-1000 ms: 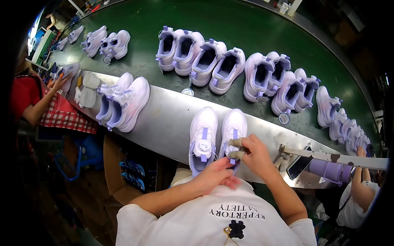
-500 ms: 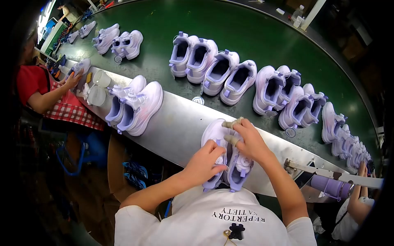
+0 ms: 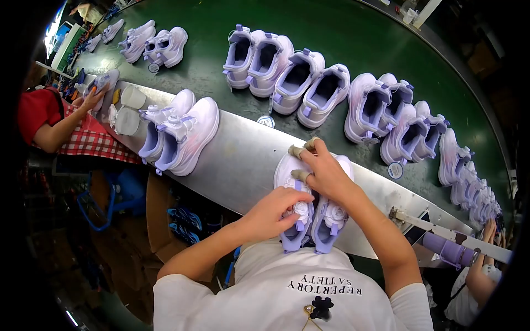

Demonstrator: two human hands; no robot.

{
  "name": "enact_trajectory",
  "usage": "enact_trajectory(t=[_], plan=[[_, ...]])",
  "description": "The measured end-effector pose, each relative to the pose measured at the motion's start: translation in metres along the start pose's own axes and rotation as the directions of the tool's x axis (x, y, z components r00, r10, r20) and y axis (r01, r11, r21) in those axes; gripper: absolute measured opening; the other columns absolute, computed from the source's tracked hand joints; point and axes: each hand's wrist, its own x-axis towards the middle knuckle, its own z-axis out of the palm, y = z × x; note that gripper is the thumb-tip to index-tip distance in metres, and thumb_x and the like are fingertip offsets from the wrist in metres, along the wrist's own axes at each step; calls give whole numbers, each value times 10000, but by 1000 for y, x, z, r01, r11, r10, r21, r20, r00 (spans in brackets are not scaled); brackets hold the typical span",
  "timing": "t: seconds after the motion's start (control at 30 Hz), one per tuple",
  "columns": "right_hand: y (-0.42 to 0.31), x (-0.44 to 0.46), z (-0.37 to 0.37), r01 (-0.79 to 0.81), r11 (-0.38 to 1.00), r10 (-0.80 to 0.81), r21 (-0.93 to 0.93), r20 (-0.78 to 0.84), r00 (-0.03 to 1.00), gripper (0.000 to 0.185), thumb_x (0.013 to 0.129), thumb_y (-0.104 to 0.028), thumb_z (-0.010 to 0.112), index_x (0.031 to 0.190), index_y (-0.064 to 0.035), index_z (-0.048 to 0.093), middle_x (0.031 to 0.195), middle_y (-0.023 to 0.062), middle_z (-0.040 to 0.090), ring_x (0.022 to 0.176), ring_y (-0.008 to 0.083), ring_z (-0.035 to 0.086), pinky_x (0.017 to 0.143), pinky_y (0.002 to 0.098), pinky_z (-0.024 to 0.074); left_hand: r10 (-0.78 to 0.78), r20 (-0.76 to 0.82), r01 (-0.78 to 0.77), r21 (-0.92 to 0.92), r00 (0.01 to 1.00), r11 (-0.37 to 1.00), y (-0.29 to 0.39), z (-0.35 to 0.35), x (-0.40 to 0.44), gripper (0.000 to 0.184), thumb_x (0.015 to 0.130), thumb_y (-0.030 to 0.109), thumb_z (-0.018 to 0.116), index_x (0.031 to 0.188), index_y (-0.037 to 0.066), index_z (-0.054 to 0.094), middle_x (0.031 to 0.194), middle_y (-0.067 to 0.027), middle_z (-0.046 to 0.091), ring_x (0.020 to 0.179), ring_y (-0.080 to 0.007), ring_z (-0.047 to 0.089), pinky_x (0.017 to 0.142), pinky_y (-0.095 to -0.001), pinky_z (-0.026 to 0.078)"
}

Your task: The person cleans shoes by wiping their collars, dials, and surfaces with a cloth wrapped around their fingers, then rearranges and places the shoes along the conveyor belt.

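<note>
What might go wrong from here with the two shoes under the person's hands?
The shoes stand with heels near the edge of the metal ledge, so a pull might tip them off. The finger covers on the right hand might weaken its grip or feel.

Room to slide over the ledge (image 3: 237, 160) between left hand (image 3: 276, 214) and spare pair (image 3: 200, 126) — right side's got a bar (image 3: 430, 227) across, shoe row (image 3: 356, 113) blocks the belt (image 3: 364, 44).

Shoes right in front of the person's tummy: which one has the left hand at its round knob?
The left shoe of that pair: the left hand has its fingers there. The right shoe has no fingers on its knob.
</note>
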Motion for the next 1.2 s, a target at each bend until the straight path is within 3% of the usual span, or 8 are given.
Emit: enact_trajectory(t=[0.13, 0.23, 0.33, 0.53, 0.77, 0.97, 1.07, 1.2], plan=[[-2, -3, 1, 31, 999, -31, -11, -26, 999, 460, 780, -178, 717, 1208, -68, 588, 1126, 185, 461, 1005, 357, 558, 861, 408, 485, -97, -170, 113, 84, 981, 990, 5, 20, -1, 415, 765, 114, 717, 1145, 51, 561, 1022, -65, 527, 775, -202, 527, 730, -299, 448], [2, -7, -1, 32, 999, -32, -11, -17, 999, 451, 785, -165, 712, 1209, -72, 589, 1131, 183, 461, 1006, 352, 559, 858, 402, 487, -118, 8, 118, -116, 993, 986, 1, 7, -2, 384, 754, 158, 750, 1073, 44, 570, 981, -64, 512, 795, -211, 534, 727, -302, 449], [3, -8, 0, 21, 1000, -21, 2, -21, 1000, 451, 786, -155, 712, 1214, -78, 589, 1133, 178, 463, 1007, 343, 561, 858, 394, 487, 65, -242, -39, 110, 968, 993, 11, 23, -1, 345, 764, 150, 742, 1059, 51, 593, 947, -57, 529, 821, -202, 533, 741, -296, 445], [5, -14, -3, 33, 999, -33, -2, -23, 999, 451, 787, -148, 713, 1218, -92, 592, 1122, 164, 465, 1004, 328, 561, 856, 389, 491, -87, -13, 85, -117, 996, 990, -8, 13, -5, 425, 772, 138, 728, 1174, 82, 600, 1060, -46, 564, 890, -180, 515, 791, -297, 439], [7, -16, -5, 22, 1000, -22, -7, -16, 1000, 447, 792, -148, 710, 1221, -105, 594, 1115, 162, 468, 1016, 324, 555, 861, 385, 487, -112, -296, 140, 76, 949, 987, 7, 38, 0, 401, 769, 142, 730, 1145, 69, 614, 1023, -68, 577, 895, -213, 530, 798, -302, 447], [5, -22, -11, -25, 1000, 25, 7, 32, 999, 462, 799, -129, 704, 1246, -112, 586, 1118, 149, 459, 1013, 316, 533, 893, 388, 467, 92, -8, -93, -92, 996, 991, -21, 25, -7, 513, 709, 243, 795, 1129, 51, 571, 1096, -111, 515, 951, -267, 528, 821, -350, 443], [6, -21, -14, -36, 999, 35, 9, 39, 999, 465, 797, -130, 707, 1246, -112, 586, 1121, 147, 455, 1017, 315, 532, 895, 387, 465, 129, -240, -85, 185, 962, 979, -2, 38, -3, 486, 689, 272, 809, 1057, 43, 588, 1091, -111, 521, 1005, -290, 498, 854, -376, 422], [9, -25, -12, -20, 1000, 20, 4, 20, 1000, 471, 793, -129, 711, 1247, -111, 585, 1123, 148, 452, 1020, 316, 533, 898, 385, 463, -81, -370, 154, 172, 926, 973, 2, 60, -1, 429, 685, 278, 807, 991, 52, 610, 1094, -109, 547, 1016, -291, 488, 901, -374, 398]])
